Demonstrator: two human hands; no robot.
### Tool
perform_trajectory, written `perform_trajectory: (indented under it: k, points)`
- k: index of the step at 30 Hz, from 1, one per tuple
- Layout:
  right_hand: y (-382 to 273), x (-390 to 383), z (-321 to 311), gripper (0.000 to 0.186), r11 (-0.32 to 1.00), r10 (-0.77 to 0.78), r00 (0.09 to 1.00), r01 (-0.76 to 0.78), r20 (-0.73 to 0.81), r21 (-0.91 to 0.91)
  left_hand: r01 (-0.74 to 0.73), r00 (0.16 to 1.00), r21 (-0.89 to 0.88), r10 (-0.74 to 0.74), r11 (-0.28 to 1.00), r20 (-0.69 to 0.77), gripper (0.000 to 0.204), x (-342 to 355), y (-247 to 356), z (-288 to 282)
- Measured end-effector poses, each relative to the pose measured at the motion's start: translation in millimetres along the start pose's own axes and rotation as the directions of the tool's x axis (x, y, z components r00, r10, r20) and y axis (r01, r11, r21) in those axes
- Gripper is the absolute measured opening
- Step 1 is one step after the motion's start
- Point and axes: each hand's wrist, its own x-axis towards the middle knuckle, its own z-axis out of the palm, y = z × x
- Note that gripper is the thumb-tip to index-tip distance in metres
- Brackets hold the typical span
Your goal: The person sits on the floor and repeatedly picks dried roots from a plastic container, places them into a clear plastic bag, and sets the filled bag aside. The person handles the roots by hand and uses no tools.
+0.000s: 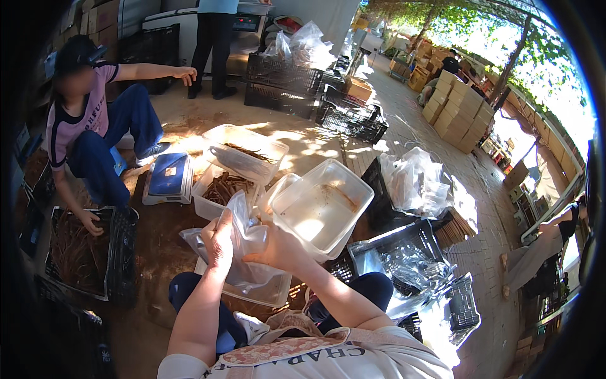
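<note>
One clear plastic bag (249, 237) is between the person's two hands, above a pale tub (275, 295). The left hand (218, 242) is closed around the bag's edge. The right hand (282, 247) touches the bag from three o'clock; its fingers are partly hidden, so one cannot tell how far it is open. From the bag, a container of brown sticks (226, 187) stands near eleven o'clock, a blue-topped scale (169, 174) at ten, and a wide whitish tub (319, 218) at two.

Head-worn fisheye, facing down and forward, left hand (218, 242) and right hand (281, 245) near
</note>
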Motion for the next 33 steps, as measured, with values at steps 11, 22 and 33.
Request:
perform_trajectory:
  k: [11,22,33]
  points:
    - [-4.7,-55.2,5.7,0.026,0.428,0.188,0.982,-0.098,0.018,0.899,0.094,0.959,-0.032,-0.082,0.995,0.272,0.026,3.7,-10.9,-1.6]
    - [24.0,-34.9,-210.4,0.024,0.993,-0.022,0.807,0.086,-0.59,0.08,0.22,0.972,0.117,-0.208,0.968,-0.105,0.024,14.2,-0.4,-69.4]
    - [231.9,88.2,-254.2,0.055,0.937,0.253,0.675,-0.35,-0.693,0.001,0.315,0.949,0.258,-0.294,0.913,-0.117,0.023,8.3,-6.5,-68.5]
